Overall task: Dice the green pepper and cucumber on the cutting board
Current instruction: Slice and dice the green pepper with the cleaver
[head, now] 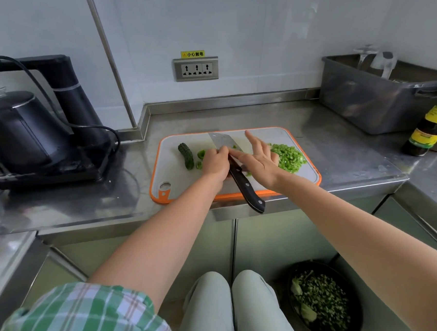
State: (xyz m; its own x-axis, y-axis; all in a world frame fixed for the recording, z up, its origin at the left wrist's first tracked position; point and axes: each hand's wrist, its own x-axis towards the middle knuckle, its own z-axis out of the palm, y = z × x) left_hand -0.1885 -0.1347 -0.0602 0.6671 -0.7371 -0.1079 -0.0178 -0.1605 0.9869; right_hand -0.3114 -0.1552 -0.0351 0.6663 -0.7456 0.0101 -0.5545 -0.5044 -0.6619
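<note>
A white cutting board with an orange rim lies on the steel counter. A dark green cucumber piece rests at its left, with a few green pepper chunks beside it. A pile of diced green pepper covers the right side. A knife points its wide blade to the back, and its black handle sticks out over the front edge. My left hand is curled around the heel of the blade. My right hand is spread flat, its index finger touching the blade next to my left fingers.
A black kettle on its base with a cord stands at the left. A wall socket is behind the board. A grey tub and a dark sauce bottle stand at the right. A bin of green scraps sits on the floor.
</note>
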